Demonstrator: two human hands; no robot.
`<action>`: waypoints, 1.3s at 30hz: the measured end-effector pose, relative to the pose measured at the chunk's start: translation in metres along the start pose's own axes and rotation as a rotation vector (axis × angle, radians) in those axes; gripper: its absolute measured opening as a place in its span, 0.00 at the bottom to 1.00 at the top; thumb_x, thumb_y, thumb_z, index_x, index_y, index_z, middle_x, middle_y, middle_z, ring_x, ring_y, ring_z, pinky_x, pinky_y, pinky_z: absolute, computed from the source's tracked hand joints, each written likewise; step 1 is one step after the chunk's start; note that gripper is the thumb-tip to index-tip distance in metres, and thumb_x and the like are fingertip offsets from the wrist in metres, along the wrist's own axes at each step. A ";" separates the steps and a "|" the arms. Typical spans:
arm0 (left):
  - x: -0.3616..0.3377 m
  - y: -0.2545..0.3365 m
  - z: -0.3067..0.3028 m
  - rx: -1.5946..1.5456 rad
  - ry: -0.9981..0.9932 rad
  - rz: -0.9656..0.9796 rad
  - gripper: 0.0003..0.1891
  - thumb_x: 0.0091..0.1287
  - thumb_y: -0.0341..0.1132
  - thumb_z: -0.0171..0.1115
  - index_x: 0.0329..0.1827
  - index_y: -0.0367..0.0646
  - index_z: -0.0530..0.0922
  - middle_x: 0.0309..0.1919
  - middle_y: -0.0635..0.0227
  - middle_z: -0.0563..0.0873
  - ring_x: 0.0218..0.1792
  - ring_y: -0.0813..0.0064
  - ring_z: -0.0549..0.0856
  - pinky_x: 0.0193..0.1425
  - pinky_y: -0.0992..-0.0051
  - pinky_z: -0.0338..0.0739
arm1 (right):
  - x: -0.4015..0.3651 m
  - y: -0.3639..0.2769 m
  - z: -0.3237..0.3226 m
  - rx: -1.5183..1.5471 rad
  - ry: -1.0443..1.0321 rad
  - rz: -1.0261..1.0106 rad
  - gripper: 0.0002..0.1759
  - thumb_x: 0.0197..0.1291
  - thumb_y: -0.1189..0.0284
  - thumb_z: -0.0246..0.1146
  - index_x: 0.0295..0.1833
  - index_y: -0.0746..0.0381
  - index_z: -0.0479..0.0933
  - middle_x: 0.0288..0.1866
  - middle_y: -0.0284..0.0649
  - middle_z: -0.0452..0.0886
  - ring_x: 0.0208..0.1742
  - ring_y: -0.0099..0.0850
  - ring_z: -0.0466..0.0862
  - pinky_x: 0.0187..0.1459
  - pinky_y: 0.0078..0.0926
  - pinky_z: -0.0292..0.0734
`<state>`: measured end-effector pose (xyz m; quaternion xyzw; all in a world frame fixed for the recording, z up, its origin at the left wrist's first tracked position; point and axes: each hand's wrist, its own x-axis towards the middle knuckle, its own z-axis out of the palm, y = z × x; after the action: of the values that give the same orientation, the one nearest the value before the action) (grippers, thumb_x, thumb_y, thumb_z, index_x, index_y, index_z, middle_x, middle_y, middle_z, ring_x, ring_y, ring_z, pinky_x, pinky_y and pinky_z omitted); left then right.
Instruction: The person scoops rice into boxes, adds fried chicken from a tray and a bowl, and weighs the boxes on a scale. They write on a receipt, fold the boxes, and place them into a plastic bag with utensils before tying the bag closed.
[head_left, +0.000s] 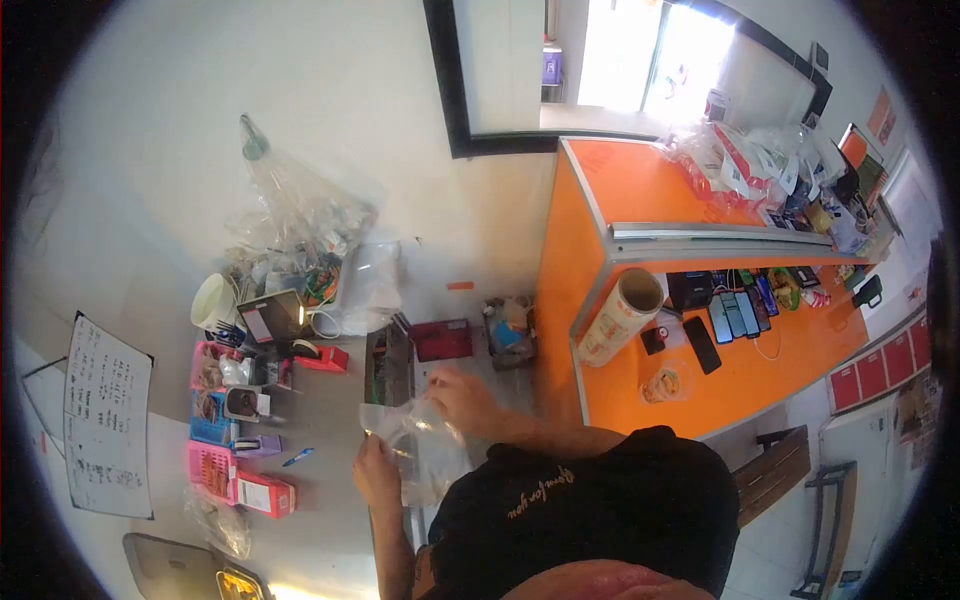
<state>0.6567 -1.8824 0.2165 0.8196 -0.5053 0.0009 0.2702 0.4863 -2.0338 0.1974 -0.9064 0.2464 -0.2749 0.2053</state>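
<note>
A clear plastic bag (425,462) is stretched between my hands in front of my black shirt. My left hand (376,472) pinches its edge beside the grey tabletop. On the opposite side of the bag's upper edge, my right hand (462,400) has its fingers curled round the plastic. The lower part of the bag hangs against the shirt, and its contents, if any, I cannot make out. Nearest to my left hand on the table lie a blue pen (298,457) and a red-and-white box (265,494).
Pink baskets (212,468), a red tape dispenser (322,357) and a tablet (273,318) stand on the grey table (330,425). An orange counter (640,400) at right carries a plastic roll (622,318), several phones (735,318) and a clear cup (664,382). A drawer (391,375) stands out beside the table.
</note>
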 end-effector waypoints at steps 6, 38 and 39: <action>-0.046 -0.083 0.048 -0.035 0.138 -0.130 0.03 0.65 0.28 0.58 0.39 0.41 0.74 0.35 0.53 0.79 0.32 0.49 0.79 0.38 0.52 0.74 | -0.015 0.034 0.000 -0.224 -0.028 0.133 0.07 0.60 0.72 0.59 0.43 0.62 0.76 0.44 0.43 0.78 0.45 0.44 0.80 0.39 0.39 0.79; -0.068 -0.103 0.075 -1.786 0.695 -0.832 0.16 0.68 0.30 0.59 0.59 0.44 0.77 0.52 0.62 0.83 0.49 0.70 0.83 0.49 0.73 0.79 | 0.002 0.062 0.003 0.104 0.046 0.137 0.34 0.52 0.63 0.74 0.63 0.57 0.70 0.50 0.47 0.76 0.50 0.47 0.79 0.52 0.40 0.74; -0.050 -0.068 0.047 -1.565 0.816 -0.744 0.13 0.68 0.27 0.57 0.55 0.42 0.78 0.48 0.64 0.84 0.47 0.70 0.83 0.47 0.73 0.78 | 0.005 0.046 -0.005 0.058 0.012 -0.025 0.37 0.49 0.62 0.75 0.65 0.56 0.69 0.50 0.46 0.75 0.50 0.46 0.78 0.52 0.40 0.74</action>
<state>0.6757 -1.8381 0.1329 0.4513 0.0630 -0.1372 0.8795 0.4716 -2.0744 0.1800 -0.9014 0.2282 -0.2897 0.2268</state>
